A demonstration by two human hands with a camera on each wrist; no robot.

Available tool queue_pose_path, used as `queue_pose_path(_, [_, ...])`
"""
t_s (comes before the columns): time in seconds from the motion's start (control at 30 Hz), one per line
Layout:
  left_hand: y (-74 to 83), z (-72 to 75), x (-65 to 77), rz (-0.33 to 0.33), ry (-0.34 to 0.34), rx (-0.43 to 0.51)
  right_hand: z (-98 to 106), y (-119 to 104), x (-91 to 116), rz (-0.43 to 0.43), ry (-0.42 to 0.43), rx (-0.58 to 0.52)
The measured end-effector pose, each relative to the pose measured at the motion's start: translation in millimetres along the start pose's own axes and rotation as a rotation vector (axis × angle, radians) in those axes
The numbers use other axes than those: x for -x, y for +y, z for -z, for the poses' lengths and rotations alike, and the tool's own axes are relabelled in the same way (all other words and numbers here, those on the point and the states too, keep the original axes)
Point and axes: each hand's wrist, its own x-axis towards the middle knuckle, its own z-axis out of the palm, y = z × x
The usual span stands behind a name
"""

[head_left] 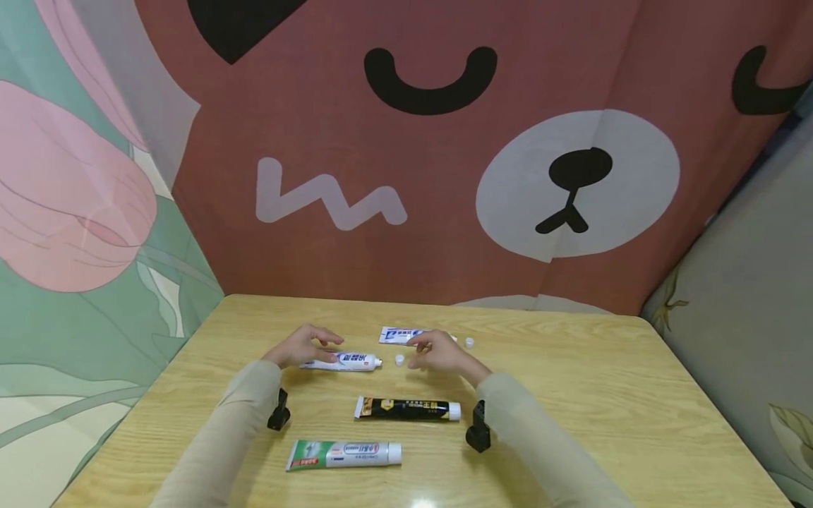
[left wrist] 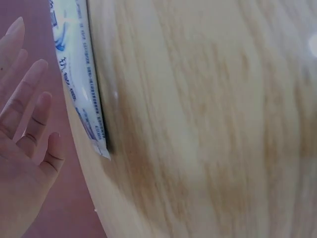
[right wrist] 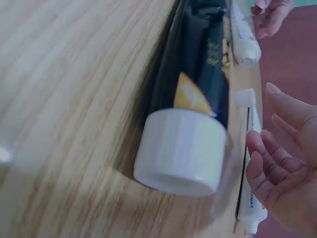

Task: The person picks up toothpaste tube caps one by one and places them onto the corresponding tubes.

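My left hand (head_left: 311, 346) hovers over the crimped-end half of a white-and-blue toothpaste tube (head_left: 356, 362), its fingers spread and loose. In the left wrist view that tube (left wrist: 79, 74) lies beside the fingers, with nothing held. The tube's nozzle is bare. Just right of it stands a small white cap (head_left: 399, 360). My right hand (head_left: 442, 353) is beside this cap, fingers loosely bent; in the right wrist view the cap (right wrist: 245, 97) sits apart from the fingertips. Behind the right hand lies another white-and-blue toothpaste tube (head_left: 396, 335), partly hidden, its nozzle uncapped.
A second white cap (head_left: 469, 342) rests right of the rear tube. Nearer lie a black toothpaste tube (head_left: 409, 409) with a white cap and a green-and-white toothpaste tube (head_left: 346, 454), also capped. The wooden table (head_left: 571, 423) meets a printed curtain (head_left: 317, 268) at the back.
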Motion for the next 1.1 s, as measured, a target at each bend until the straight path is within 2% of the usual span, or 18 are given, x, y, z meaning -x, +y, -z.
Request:
queue_pose_path(0.23, [0.8,-4.8,-3.9,-0.035,-0.028,0.003,-3.8,10.7,-6.0,0.033,-0.075,0.01])
queue_pose_path(0.33, [-1.7,-6.5,-5.7,-0.028,-0.026,0.012,-6.1,15.0,-9.0,0.049,-0.09,0.002])
queue_pose_path(0.73, [-14.9,-9.9,-9.1,0.009,0.002,0.008,-13.0,18.9,-17.0,0.078,-0.106,0.016])
queue_pose_path(1.1, [-14.5,-14.2,-12.0,-0.044,-0.013,-0.032,-17.2,16.4,-20.4,0.1,-0.089,0.087])
